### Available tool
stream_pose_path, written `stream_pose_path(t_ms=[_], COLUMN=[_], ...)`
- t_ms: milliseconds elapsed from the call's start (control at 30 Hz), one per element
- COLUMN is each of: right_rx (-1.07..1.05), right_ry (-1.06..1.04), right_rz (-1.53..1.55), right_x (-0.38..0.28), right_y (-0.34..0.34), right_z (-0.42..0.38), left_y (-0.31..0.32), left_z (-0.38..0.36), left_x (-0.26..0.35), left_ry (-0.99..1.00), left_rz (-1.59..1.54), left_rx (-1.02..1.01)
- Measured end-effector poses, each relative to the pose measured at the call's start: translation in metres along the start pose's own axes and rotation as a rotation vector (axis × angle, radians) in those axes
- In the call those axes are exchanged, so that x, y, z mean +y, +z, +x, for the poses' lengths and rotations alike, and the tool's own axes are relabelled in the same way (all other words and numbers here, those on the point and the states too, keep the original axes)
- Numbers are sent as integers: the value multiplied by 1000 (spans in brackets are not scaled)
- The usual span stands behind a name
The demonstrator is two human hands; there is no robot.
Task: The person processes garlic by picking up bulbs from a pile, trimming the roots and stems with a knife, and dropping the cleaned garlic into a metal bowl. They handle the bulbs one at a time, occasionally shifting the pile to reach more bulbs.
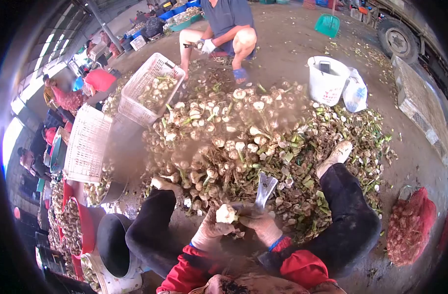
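My left hand (211,230), in a dirty work glove, grips a white garlic bulb (226,213) just above my knees. My right hand (261,226), also gloved, holds a pair of metal shears (264,190) whose blades point up beside the bulb. Both hands are close together in front of a big heap of garlic bulbs with green stalks (233,137) spread on the concrete floor. My legs in dark trousers bend to either side of the hands.
A white plastic crate (150,85) holds trimmed garlic at the heap's left; another crate (86,144) lies beside it. A white bucket (326,81) stands at the right, a red mesh sack (410,225) at far right. Another person (226,29) squats across the heap.
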State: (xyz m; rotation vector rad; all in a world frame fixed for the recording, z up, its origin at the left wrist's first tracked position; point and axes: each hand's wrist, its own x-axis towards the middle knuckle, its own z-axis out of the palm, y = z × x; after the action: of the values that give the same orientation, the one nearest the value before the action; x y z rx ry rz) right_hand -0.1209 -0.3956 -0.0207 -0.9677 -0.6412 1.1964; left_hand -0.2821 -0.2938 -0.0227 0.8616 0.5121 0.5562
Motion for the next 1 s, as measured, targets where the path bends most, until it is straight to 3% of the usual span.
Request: stream_pose_path(t_ms=[33, 100, 133, 200, 233, 333, 367, 400, 467, 567, 700, 733, 767, 833, 867, 967, 1000], right_rx=[9, 78, 56, 8, 1, 101, 153, 285, 261, 250, 264, 210, 56, 221, 350, 638, 688], right_ry=[34, 151, 36, -189, -275, -185, -353, -310, -212, -208, -228, -52, -82, 150, 218, 415, 320], right_rz=[24, 114, -69, -427, -364, 78, 7, -355, -154, -914, -756, -682, -1045, -409, -104, -429, -337], right_x=[4, -12, -19, -23, -13, -12, -11, 5, 22, 8, 11, 37, 74, 157, 198, 38, 43], right_y=[-7, -7, -5, 0, 0, 1, 2, -13, -26, -15, -14, -33, -65, -117, -142, -78, -75], right_z=[1, -1, 2, 6, 7, 5, 9, 10, 11, 2, 8, 9, 2, 4, 5, 15, 18], left_y=[36, 51, 37, 45, 48, 25, 35, 37, 39, 35, 47, 49, 51, 60, 56, 21, 3], left_z=[-8, 1, 6, 7, 7, 21, 28, 29, 31, 37, 36, 32, 32, 35, 34, 42, 48], left_x=[32, 57, 52, 57, 59, 28, 21, 24, 26, 18, 18, 16, 16, 18, 24, 18, 8], left_ry=[-121, -261, -340, -350, -355, -155, 176, 134, 112, 189, 256, 244, 244, 200, 196, -67, -159], left_rz=[-43, 52, 80, 454, 643, 936, 945, 945, 943, 942, 888, 840, 791, 575, 774, 698, 592], left_rx=[36, -173, -202, -139, -108, -53, 39, 105, 205, 271, 208, 223, 233, 259, 171, 35, 74])
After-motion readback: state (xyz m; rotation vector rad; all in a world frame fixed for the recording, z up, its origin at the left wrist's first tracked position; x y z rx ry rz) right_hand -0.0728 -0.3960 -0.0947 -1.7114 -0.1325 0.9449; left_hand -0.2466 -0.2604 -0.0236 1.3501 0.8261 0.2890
